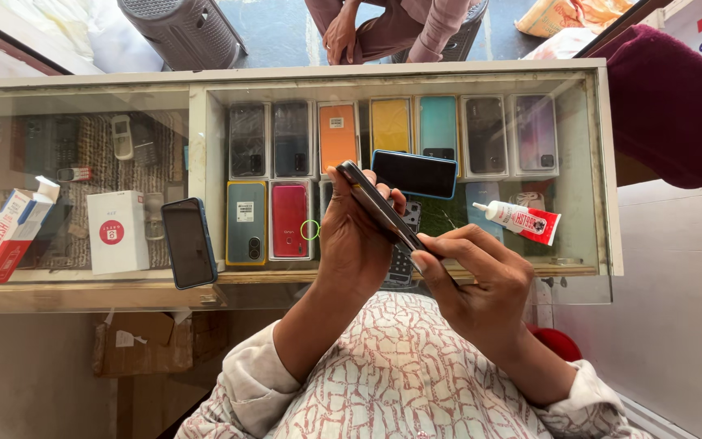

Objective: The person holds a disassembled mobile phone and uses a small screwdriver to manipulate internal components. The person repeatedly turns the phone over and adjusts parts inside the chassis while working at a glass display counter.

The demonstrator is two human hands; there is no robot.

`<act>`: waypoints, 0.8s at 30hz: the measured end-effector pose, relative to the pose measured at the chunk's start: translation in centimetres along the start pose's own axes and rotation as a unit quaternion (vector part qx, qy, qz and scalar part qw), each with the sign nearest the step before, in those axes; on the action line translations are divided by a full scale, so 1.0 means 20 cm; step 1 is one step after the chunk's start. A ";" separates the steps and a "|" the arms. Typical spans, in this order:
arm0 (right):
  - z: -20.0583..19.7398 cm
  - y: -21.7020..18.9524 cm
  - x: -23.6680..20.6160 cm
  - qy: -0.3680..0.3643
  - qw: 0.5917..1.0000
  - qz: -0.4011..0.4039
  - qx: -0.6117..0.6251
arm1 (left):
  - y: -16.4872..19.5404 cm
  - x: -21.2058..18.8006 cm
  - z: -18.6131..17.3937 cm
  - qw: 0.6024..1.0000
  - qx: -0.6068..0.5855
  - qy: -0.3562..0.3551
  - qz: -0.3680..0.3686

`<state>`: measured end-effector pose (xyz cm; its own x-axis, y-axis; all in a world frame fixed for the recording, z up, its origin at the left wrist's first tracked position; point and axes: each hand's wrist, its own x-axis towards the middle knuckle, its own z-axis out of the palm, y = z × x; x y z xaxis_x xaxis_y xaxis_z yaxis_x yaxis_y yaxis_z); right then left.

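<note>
- My left hand (357, 244) has its grip closed round a dark smartphone (379, 207), fingers wrapped over the far edge so the phone stands edge-up and slanted above the table, one long side turned toward my other hand.
- My right hand (481, 280) is pinched shut at the phone's lower corner; thumb and forefinger press together on the edge, perhaps on a thin tool, but I cannot tell what, if anything, sits between them.
- Holding the phone tilted like this puts its seam within reach of the pinching fingers, which I judge is why it is kept off the glass.
- A small white and red glue tube (522, 219) lies just right of my hands, nozzle pointing left, near enough to pick up.
- A second phone with a blue rim (414, 173) lies flat on the glass just beyond the held one; another dark phone in a blue case (188, 242) lies well to the left.
- A white box with a red dot (117, 232) and a red and white carton (10, 236) rest further left.
- The table (197, 130) is a glass-topped display counter; rows of coloured phone cases (339, 134) show beneath the glass.
- Beyond it, another person's clasped hands (341, 34) are visible, and a dark plastic basket (182, 28) stands on the floor.
</note>
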<state>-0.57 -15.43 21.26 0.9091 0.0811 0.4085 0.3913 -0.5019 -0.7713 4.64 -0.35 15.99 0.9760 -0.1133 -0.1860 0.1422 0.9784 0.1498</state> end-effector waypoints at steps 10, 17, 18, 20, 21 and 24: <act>-0.02 -0.03 -0.07 0.018 1.000 0.009 -0.019 | 0.02 0.02 -0.04 0.994 -0.084 0.051 -0.046; -0.01 -0.03 -0.07 0.022 0.999 -0.006 -0.043 | 0.03 0.01 -0.05 0.997 -0.065 0.047 -0.023; -0.01 -0.03 -0.07 0.025 0.999 -0.011 -0.046 | 0.02 0.01 -0.06 0.997 -0.064 0.045 -0.021; -0.01 -0.03 -0.07 0.025 0.998 -0.015 -0.049 | 0.02 0.00 -0.07 0.998 -0.060 0.029 -0.020; -0.01 -0.02 -0.07 0.025 0.998 -0.018 -0.051 | 0.02 0.01 -0.07 0.998 -0.058 0.021 -0.019; 0.00 -0.01 -0.06 0.026 0.998 -0.019 -0.048 | 0.02 0.00 -0.09 0.997 -0.020 0.077 -0.004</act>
<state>-1.77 -15.50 20.87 0.8848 0.0584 0.4623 0.4068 -0.5804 -0.7054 4.35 0.43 14.25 0.9375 -0.0962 -0.3343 0.1398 0.9842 0.1086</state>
